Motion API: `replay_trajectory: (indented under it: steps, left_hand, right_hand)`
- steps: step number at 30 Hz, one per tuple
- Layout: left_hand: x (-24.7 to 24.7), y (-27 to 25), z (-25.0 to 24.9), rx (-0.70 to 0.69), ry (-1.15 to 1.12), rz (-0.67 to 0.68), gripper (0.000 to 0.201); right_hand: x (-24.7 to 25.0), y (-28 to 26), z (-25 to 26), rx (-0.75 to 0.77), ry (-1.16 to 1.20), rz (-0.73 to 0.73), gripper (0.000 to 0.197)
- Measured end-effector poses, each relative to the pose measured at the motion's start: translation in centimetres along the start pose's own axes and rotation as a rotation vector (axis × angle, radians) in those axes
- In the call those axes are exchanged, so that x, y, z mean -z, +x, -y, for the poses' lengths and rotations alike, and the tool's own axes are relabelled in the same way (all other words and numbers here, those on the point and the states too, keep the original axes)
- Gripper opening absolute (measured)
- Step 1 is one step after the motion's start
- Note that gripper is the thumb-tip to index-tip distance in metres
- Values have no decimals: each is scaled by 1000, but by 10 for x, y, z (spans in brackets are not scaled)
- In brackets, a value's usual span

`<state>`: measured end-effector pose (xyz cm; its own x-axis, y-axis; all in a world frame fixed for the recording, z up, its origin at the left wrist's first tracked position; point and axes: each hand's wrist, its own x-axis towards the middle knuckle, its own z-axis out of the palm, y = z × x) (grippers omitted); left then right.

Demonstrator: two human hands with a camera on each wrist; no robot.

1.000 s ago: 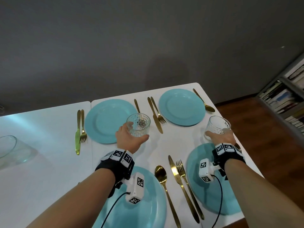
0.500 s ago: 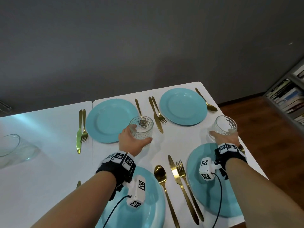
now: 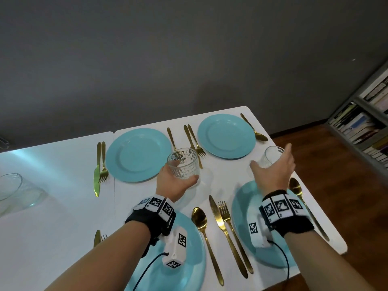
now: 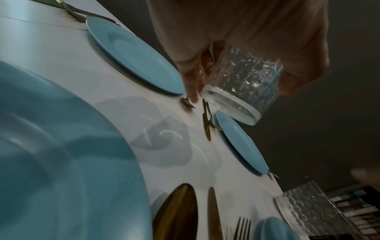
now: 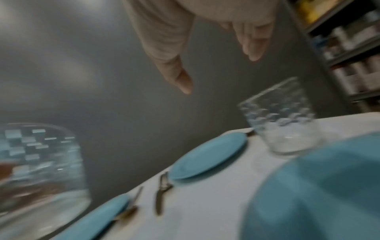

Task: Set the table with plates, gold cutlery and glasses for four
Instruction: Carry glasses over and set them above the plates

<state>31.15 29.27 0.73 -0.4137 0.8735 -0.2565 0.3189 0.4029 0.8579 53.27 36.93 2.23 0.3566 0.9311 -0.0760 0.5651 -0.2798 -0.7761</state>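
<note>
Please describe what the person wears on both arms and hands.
Both forearms are bare, no sleeves or gloves. The left hand and right hand each have a black wrist strap topped with white blocks bearing black square markers, plus a white camera unit with a black cable.

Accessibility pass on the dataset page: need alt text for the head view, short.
Left hand holds a patterned glass above a white table set with four blue plates and gold cutlery. Right hand, fingers spread, is open beside a second glass standing near the table's right edge.

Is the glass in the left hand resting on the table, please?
No: the glass, gripped by the left hand, hangs tilted above the table.
</note>
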Motion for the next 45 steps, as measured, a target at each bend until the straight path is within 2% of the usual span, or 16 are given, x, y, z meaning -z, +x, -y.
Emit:
replay_trajectory:
  steps: [2,5,7,9,12,16,19,22,26,31,45]
  left_hand:
    - [-3,-3,-3,-31,4,13,67]
    - [-7,-7,-8,-70,19,49,51]
    - [-11,-8,-9,-107,19,61,47]
    - [-15,-6,-6,-115,9,72,61]
    - [-16,-9,-5,-123,26,90,78]
    - [-20,-8,-2,-107,64,138,103]
    - [-23,-4,-2,-65,188,158,112]
    - [-20,0,3,-26,302,149,103]
    - [-15,6,10,40,309,75,86]
    - [-14,4,15,55,302,61,73]
    - [-9,0,19,68,292,42,69]
  right_hand:
    - [-8,-19,12,112,55,243,93]
    - [-26,-38,27,132,71,643,87]
    - [-38,-45,32,108,128,799,79]
    - [-47,-48,33,73,210,877,72]
    - [-56,-48,29,47,254,856,78]
    - [-60,-44,19,58,240,778,70]
    - [-61,-37,12,66,173,697,73]
    - [-61,-26,2,45,97,616,79]
    - [-61,-16,-13,-2,42,553,82]
    - [-62,-12,-24,-17,-12,540,87]
    - [-72,-16,-29,-2,-106,511,89]
